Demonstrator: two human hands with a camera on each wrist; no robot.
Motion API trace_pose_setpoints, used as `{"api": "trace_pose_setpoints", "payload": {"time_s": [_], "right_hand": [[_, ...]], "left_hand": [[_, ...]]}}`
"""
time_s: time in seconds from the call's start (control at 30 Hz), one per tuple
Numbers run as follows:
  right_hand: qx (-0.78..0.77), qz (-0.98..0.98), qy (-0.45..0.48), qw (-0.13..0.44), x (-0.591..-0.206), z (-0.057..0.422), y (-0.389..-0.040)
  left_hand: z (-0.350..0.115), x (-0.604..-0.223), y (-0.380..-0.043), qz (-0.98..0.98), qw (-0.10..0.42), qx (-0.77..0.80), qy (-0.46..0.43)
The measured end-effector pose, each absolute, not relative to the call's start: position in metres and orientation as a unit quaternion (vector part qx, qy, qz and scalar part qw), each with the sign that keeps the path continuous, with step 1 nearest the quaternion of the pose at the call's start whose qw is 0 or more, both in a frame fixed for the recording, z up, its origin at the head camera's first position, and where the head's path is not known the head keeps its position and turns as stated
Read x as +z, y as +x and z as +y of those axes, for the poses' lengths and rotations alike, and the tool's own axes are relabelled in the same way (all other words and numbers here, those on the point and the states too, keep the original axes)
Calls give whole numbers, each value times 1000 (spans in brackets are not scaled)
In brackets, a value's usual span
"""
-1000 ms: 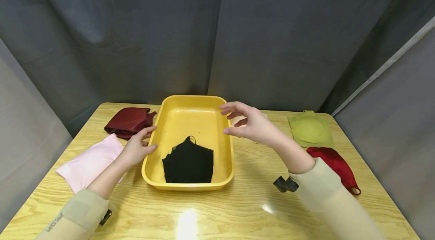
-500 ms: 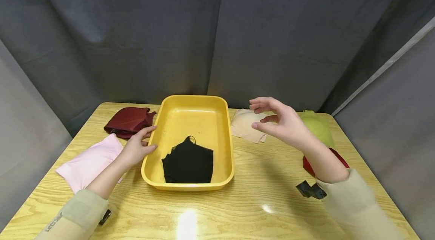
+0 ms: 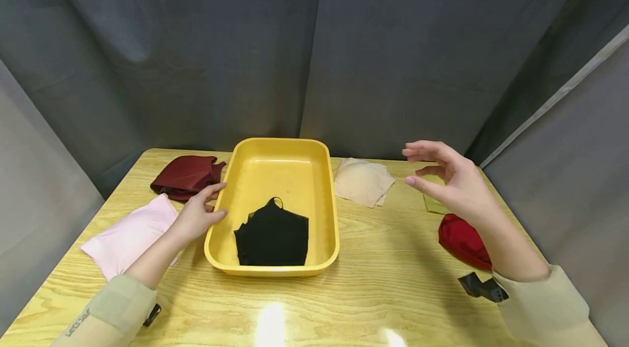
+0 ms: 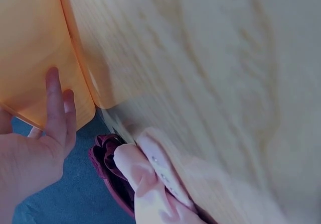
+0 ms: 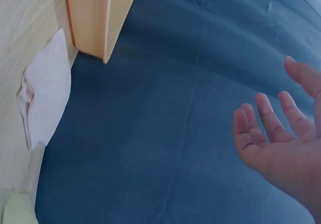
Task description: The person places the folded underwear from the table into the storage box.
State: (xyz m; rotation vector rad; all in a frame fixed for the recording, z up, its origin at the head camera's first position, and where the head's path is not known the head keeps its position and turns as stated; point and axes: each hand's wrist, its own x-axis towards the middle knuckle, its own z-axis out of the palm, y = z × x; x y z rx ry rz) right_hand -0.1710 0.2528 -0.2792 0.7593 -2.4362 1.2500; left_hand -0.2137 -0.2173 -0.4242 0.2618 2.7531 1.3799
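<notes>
A yellow plastic tub (image 3: 270, 172) stands on the table with a folded black garment (image 3: 275, 235) lying in its near part; a thin strap loop shows. My left hand (image 3: 199, 213) rests against the tub's left side, thumb and index fingertip at the rim. In the left wrist view, straight fingers (image 4: 55, 103) lie along the outer wall. Raised above the right side of the table, my right hand (image 3: 452, 178) holds nothing, fingers loosely curved and thumb apart. Beneath and behind it is a yellow-green padded bra (image 3: 434, 202), mostly hidden. A red satin bra (image 3: 462, 240) lies partly behind the forearm.
A beige folded bra (image 3: 363, 180) lies right of the tub. To the left are a dark red folded garment (image 3: 189, 175) and a pink one (image 3: 135, 232), the latter partly under the left forearm. A grey curtain (image 3: 314, 52) hangs close behind the table (image 3: 373, 292).
My right hand has moved away from the tub's right rim toward the right, uncovering the beige bra and covering much of the yellow-green one. The left hand and tub stay in place.
</notes>
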Motion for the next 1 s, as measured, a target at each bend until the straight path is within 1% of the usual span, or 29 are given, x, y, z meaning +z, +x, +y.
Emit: {"api": "trace_pose_setpoints", "payload": {"time_s": [0.3,0.43,0.67,0.8,1.0], "right_hand": [[433,-846,245,191,-278,282,-161],[427,-854,219,203,-279,295,-158],[413,-861,172,242,-287,319,-153],[413,-864,149,247,-292,331,-151],[407,-875,113,236,-302,347,-147]], "left_hand": [[-218,-426,-214,890,29,447,83],[-219,-427,-215,889,28,448,84],[-219,-426,-215,889,24,449,85],[-218,-426,-215,889,24,450,85],[-218,-427,-215,891,22,446,83]]}}
